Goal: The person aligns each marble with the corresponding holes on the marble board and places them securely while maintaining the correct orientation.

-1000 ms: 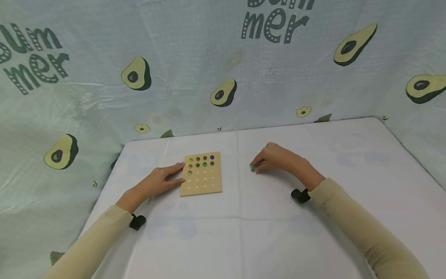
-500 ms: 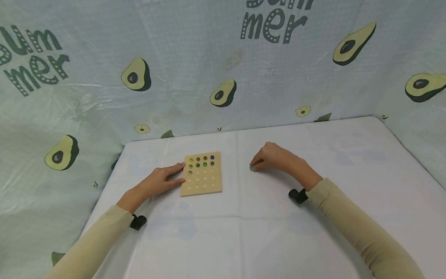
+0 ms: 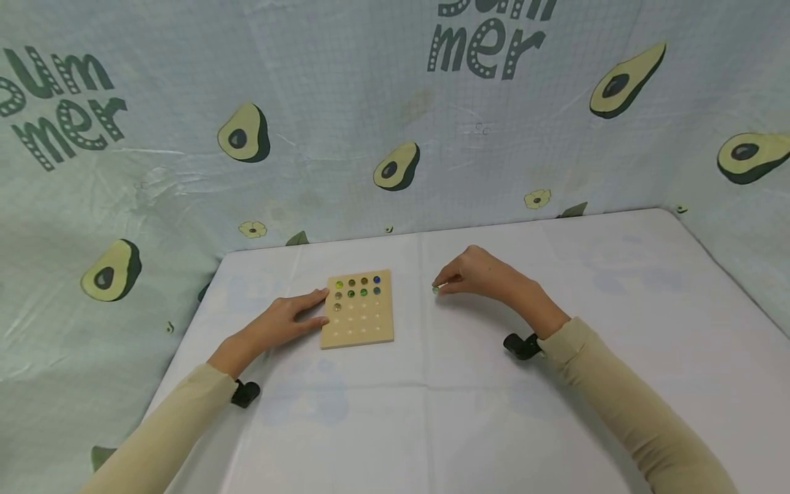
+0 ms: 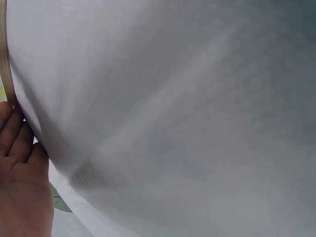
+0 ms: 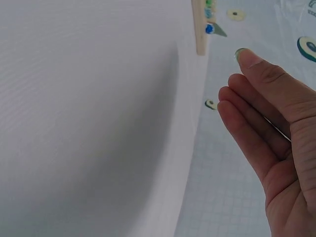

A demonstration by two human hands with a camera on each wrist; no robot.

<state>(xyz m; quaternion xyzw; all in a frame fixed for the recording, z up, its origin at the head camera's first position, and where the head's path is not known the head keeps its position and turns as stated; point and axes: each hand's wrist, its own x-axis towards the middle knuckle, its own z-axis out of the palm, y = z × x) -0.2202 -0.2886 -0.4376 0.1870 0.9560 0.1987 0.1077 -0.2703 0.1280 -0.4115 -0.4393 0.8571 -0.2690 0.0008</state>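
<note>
A square wooden board (image 3: 356, 336) with a grid of round hollows lies left of the table's middle. Glass marbles (image 3: 364, 292) in yellow-green, amber, green and blue fill its two far rows, and a single clear one (image 3: 337, 307) sits at the left of the third row. My left hand (image 3: 280, 322) touches the board's left edge, index finger and thumb spread apart. Right of the board, my right hand (image 3: 481, 274) pinches a pale green glass marble (image 3: 435, 290) between thumb and fingertips. In the right wrist view, this marble (image 5: 240, 53) shows only as a sliver behind the thumb tip.
A white cloth with fold creases covers the table (image 3: 382, 425). Behind it hangs a pale curtain (image 3: 321, 137) printed with avocados and lettering. Each wrist wears a small black camera (image 3: 521, 346) close over the table.
My right hand has drawn the green marble up off the cloth and moved slightly left, toward the board. My left hand and the board have stayed in place.
</note>
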